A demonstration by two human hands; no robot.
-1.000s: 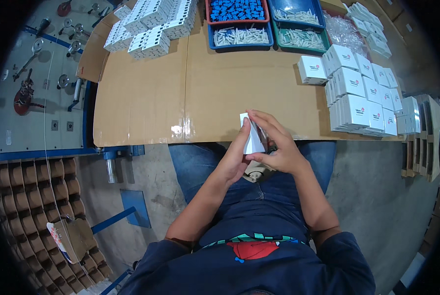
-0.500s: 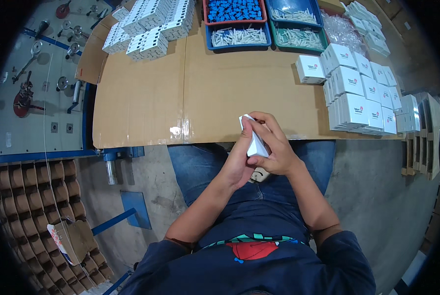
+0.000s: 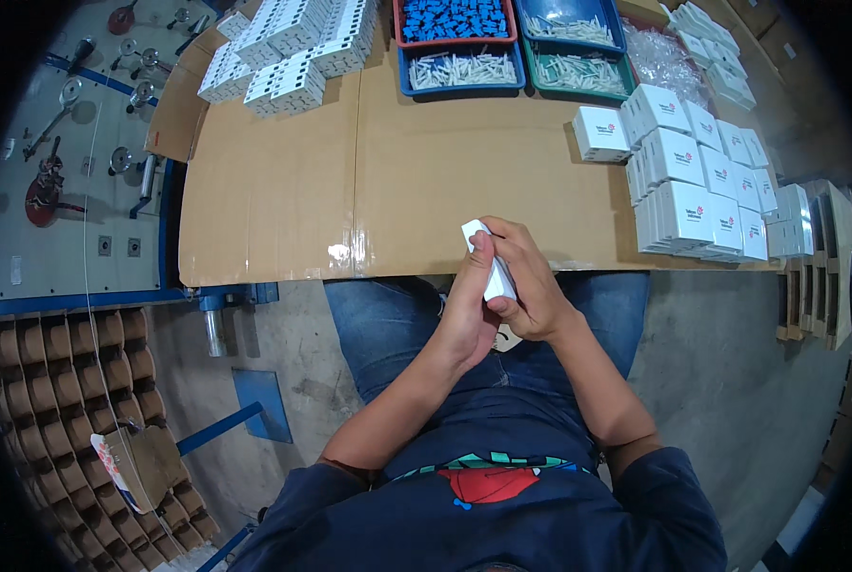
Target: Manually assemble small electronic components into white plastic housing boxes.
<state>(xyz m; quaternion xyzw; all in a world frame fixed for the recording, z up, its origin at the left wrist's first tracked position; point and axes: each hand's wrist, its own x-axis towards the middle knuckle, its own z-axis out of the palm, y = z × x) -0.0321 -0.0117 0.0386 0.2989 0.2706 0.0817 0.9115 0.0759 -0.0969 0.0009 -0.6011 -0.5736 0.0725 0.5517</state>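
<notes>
Both my hands hold a small white plastic box (image 3: 497, 278) between them, just above my lap at the table's front edge. My left hand (image 3: 466, 310) wraps its left side, with the thumb pressed up along it. My right hand (image 3: 533, 286) closes over the top and right side, fingers bent round the far end and thumb on the near end. A narrow white face of the box shows between the hands; the rest is covered by fingers. To the right, several similar white boxes (image 3: 685, 212) with a small printed mark are stacked, one (image 3: 600, 133) standing slightly apart.
Cardboard (image 3: 273, 191) covers the table. White pieces with dark holes (image 3: 297, 84) are stacked at the far left. At the back sit a red tray of blue parts (image 3: 455, 44) and blue (image 3: 462, 91) and green (image 3: 583, 92) trays of white pins. Clear plastic bags (image 3: 669, 62) lie beside them.
The white box has turned slightly in my hands, its broad triangular-looking face now showing as a narrower strip. My fingers have closed further over it; the stacks and trays have not moved.
</notes>
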